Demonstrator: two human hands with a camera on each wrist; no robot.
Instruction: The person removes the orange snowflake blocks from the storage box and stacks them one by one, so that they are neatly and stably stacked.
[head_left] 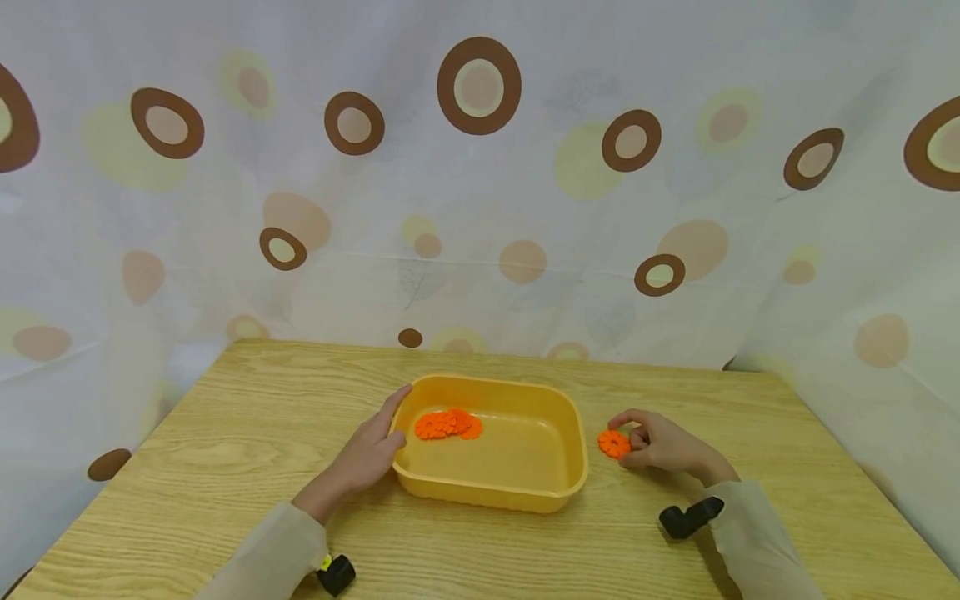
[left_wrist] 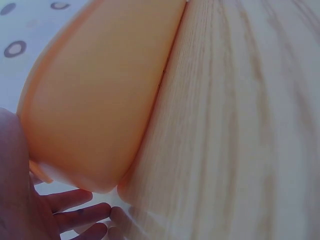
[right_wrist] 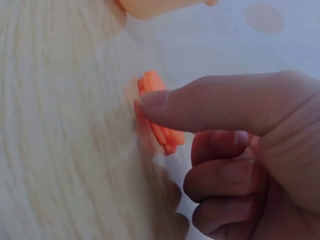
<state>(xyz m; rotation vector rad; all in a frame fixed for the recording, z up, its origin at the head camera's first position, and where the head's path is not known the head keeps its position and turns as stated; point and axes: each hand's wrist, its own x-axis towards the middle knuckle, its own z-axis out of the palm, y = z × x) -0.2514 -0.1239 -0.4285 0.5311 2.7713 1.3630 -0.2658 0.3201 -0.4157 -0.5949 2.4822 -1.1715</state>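
A yellow plastic basin (head_left: 487, 454) sits on the wooden table. At its left end my left hand (head_left: 367, 454) holds the rim, the thumb over the edge and the fingers along the outer wall. Several orange flower-shaped pieces (head_left: 442, 424) lie overlapping in the basin's left part. To the right of the basin, my right hand (head_left: 667, 446) pinches another orange flower-shaped piece (head_left: 614, 443) by its edges between thumb and index finger. Seen edge-on in the right wrist view, this orange piece (right_wrist: 159, 131) looks layered, close over the tabletop; the other fingers are curled in.
The wooden table (head_left: 480, 554) extends around the basin on all sides. Behind it and at both sides hangs a pale curtain (head_left: 480, 192) with brown and beige circles. A black wrist camera (head_left: 336, 575) is on the left sleeve, another black wrist camera (head_left: 690, 518) on the right.
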